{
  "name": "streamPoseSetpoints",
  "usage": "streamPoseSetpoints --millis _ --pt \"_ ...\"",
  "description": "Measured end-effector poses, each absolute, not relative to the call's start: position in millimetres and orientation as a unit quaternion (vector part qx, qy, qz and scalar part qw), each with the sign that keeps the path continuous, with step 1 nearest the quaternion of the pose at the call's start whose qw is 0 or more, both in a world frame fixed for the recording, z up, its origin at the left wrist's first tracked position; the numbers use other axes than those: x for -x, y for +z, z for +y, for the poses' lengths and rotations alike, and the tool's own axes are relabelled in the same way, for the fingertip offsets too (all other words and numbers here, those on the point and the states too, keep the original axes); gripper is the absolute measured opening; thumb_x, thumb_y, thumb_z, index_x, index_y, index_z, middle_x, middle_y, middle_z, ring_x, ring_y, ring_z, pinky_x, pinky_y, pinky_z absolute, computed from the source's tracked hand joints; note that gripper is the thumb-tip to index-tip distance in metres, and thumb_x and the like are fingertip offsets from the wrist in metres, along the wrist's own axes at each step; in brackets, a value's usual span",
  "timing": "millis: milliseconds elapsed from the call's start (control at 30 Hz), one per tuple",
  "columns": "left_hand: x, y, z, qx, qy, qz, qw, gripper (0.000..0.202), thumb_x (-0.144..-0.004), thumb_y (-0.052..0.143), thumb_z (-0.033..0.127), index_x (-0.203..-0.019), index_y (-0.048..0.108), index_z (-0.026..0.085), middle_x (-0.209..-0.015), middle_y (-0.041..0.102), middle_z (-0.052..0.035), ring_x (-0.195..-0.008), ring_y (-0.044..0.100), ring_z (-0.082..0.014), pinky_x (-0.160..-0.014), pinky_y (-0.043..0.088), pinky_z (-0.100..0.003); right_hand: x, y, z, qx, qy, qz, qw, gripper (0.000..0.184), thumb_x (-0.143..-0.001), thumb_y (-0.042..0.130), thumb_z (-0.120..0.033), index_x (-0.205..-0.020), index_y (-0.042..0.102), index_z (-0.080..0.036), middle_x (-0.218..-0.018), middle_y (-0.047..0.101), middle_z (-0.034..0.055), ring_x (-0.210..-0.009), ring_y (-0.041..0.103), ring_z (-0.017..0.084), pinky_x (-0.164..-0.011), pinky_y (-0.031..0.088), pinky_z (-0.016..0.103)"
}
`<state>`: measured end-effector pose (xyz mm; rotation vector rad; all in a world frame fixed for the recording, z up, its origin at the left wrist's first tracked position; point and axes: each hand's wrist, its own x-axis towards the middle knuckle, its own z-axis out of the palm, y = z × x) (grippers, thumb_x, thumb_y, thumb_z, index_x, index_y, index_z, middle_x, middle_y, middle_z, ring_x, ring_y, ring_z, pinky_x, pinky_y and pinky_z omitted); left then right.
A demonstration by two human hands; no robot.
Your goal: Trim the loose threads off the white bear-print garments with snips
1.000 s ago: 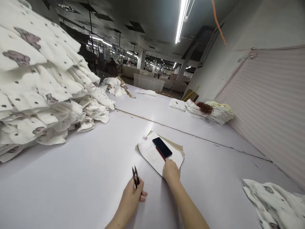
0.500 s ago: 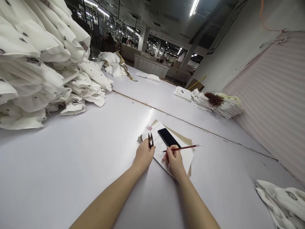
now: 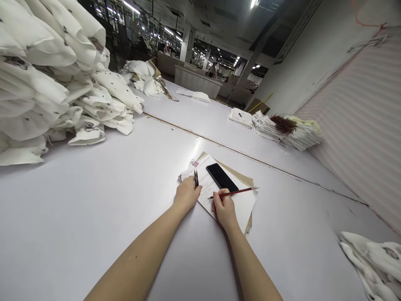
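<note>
My left hand (image 3: 187, 195) is closed around a pair of thread snips (image 3: 196, 179), blades pointing away from me, and rests at the left edge of the papers. A red pencil (image 3: 239, 192) is pinched in my right hand (image 3: 224, 207), its tip at the handwriting on the top sheet. Under both hands lies a stack of paper (image 3: 244, 211) with brown sheets beneath, held at its far left corner by a pink binder clip (image 3: 194, 163). On the stack, just beyond my right hand, a black phone (image 3: 222, 177) lies with its screen dark.
A tall heap of white printed fabric (image 3: 62, 83) fills the left. More white fabric (image 3: 374, 259) lies at the near right. Across the table seam (image 3: 200, 136) are paper stacks (image 3: 269, 127), loose sheets (image 3: 193, 95) and another fabric bundle (image 3: 145, 77). Striped pinkish sheeting (image 3: 357, 113) hangs at right.
The pencil and my right hand have shifted slightly left over the page. My left hand has turned the snips a little. The whole view has moved slightly.
</note>
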<state>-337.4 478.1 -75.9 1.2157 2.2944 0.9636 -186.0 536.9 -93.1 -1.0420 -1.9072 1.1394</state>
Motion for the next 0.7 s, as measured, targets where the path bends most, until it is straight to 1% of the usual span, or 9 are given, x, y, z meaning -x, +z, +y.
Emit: streamPoseSetpoints --millis 133,300,400,467,533,567,633,667,700 --pt "338 -75 478 -0.434 0.343 0.811 0.188 0.028 -0.09 0.056 0.035 -0.108 0.057 0.014 -0.098 0.064 -0.0052 -0.09 0.061 -0.0195 -0.081 0.049 -0.039 186 -91 535 0.405 0.416 -0.744 0.331 0.024 -0.089 0.05 -0.044 -0.078 0.039 -0.025 -0.043 0.05 -0.0091 -0.038 0.051 0.015 -0.046 0.04 0.024" --pt "334 -79 480 -0.429 0.362 0.804 0.195 0.031 -0.089 0.056 0.032 -0.115 0.055 0.015 -0.109 0.061 -0.0071 -0.098 0.059 -0.0219 -0.087 0.047 -0.043 188 -91 535 0.433 0.373 -0.757 0.317 0.025 -0.09 0.046 -0.047 -0.081 0.038 -0.025 -0.044 0.053 -0.0075 -0.042 0.056 0.017 -0.049 0.043 0.025" --pt "332 -79 483 -0.415 0.388 0.795 0.213 0.032 -0.091 0.055 0.031 -0.118 0.054 0.016 -0.115 0.059 -0.0082 -0.103 0.058 -0.0235 -0.09 0.046 -0.046 186 -88 535 0.457 0.343 -0.77 0.284 0.024 -0.094 0.035 -0.047 -0.084 0.036 -0.025 -0.047 0.055 -0.0071 -0.04 0.054 0.015 -0.046 0.043 0.023" --pt "334 -79 481 -0.406 0.416 0.779 0.233 0.033 -0.092 0.053 0.032 -0.121 0.052 0.016 -0.118 0.058 -0.0087 -0.105 0.057 -0.0239 -0.092 0.045 -0.048 183 -80 533 0.484 0.302 -0.777 0.267 0.024 -0.097 0.025 -0.045 -0.088 0.035 -0.024 -0.057 0.06 -0.0045 -0.042 0.055 0.015 -0.045 0.043 0.023" --pt "336 -79 470 -0.4 0.452 0.752 0.263 0.035 -0.093 0.05 0.031 -0.126 0.049 0.016 -0.116 0.06 -0.0086 -0.104 0.059 -0.0224 -0.094 0.045 -0.046 177 -70 530 0.511 0.239 -0.788 0.245 0.022 -0.098 0.024 -0.04 -0.092 0.037 -0.024 -0.073 0.063 -0.0002 -0.055 0.061 0.015 -0.054 0.046 0.025" --pt "337 -79 459 -0.397 0.47 0.737 0.281 0.037 -0.094 0.049 0.029 -0.128 0.048 0.016 -0.115 0.061 -0.0085 -0.103 0.059 -0.0209 -0.094 0.045 -0.043 174 -64 529 0.523 0.202 -0.796 0.227 0.018 -0.097 0.027 -0.036 -0.093 0.04 -0.024 -0.08 0.063 0.002 -0.064 0.063 0.017 -0.06 0.046 0.027" --pt "334 -79 423 -0.383 0.501 0.708 0.317 0.038 -0.093 0.047 0.028 -0.129 0.048 0.016 -0.115 0.062 -0.0082 -0.102 0.06 -0.0179 -0.095 0.046 -0.034 170 -54 526 0.542 0.133 -0.811 0.175 0.01 -0.092 0.036 -0.022 -0.092 0.046 -0.022 -0.091 0.061 0.0065 -0.078 0.063 0.022 -0.068 0.044 0.031" --pt "331 -78 399 -0.372 0.512 0.697 0.335 0.037 -0.092 0.046 0.029 -0.127 0.05 0.017 -0.115 0.062 -0.008 -0.102 0.06 -0.0172 -0.095 0.046 -0.03 168 -49 524 0.547 0.105 -0.818 0.143 0.013 -0.088 0.039 -0.015 -0.091 0.05 -0.021 -0.094 0.061 0.0087 -0.083 0.062 0.024 -0.07 0.043 0.034" --pt "328 -76 371 -0.356 0.521 0.692 0.351 0.037 -0.092 0.045 0.031 -0.125 0.051 0.018 -0.116 0.062 -0.0078 -0.104 0.06 -0.0175 -0.095 0.046 -0.029 167 -45 522 0.55 0.083 -0.824 0.111 0.018 -0.084 0.04 -0.008 -0.09 0.053 -0.02 -0.096 0.06 0.0106 -0.086 0.062 0.026 -0.07 0.043 0.035"
